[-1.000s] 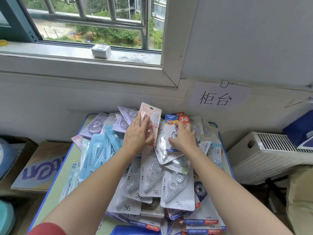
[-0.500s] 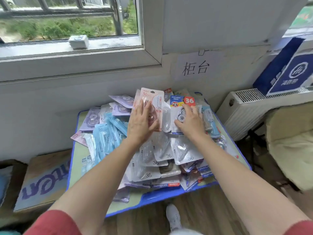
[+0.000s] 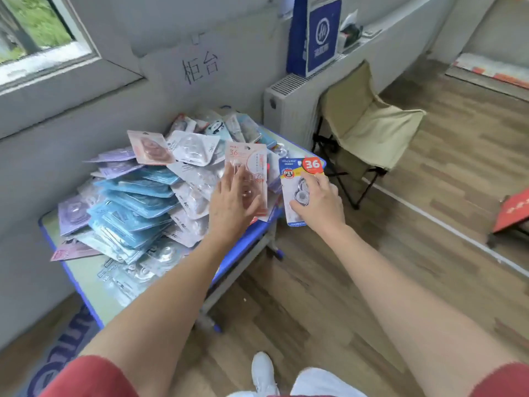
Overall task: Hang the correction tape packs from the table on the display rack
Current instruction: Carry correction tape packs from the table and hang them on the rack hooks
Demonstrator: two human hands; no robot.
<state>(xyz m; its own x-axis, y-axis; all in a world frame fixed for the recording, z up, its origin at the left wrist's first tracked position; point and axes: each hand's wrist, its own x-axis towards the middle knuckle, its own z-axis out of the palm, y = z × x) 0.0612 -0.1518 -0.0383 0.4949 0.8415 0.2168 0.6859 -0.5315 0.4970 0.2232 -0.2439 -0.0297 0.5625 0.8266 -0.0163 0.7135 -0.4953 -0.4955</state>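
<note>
Beside the heaped table (image 3: 83,279), left hand (image 3: 229,204) seemingly grasping pink pack (image 3: 249,159), right hand (image 3: 320,204) gripping blue-topped pack (image 3: 297,167).

Packs (image 3: 137,202) are piled on table (image 3: 71,270), set vs wall (image 3: 43,138) below window (image 3: 34,32); sign (image 3: 197,64) is stuck on wall behind. Radiator (image 3: 286,110) is placed R of table, w/ box (image 3: 317,32) on top & chair (image 3: 372,121) in front. First pack (image 3: 249,159) is held by left hand (image 3: 229,204) over table's R edge; second pack (image 3: 297,173) by right hand (image 3: 320,204), just R of it
</note>
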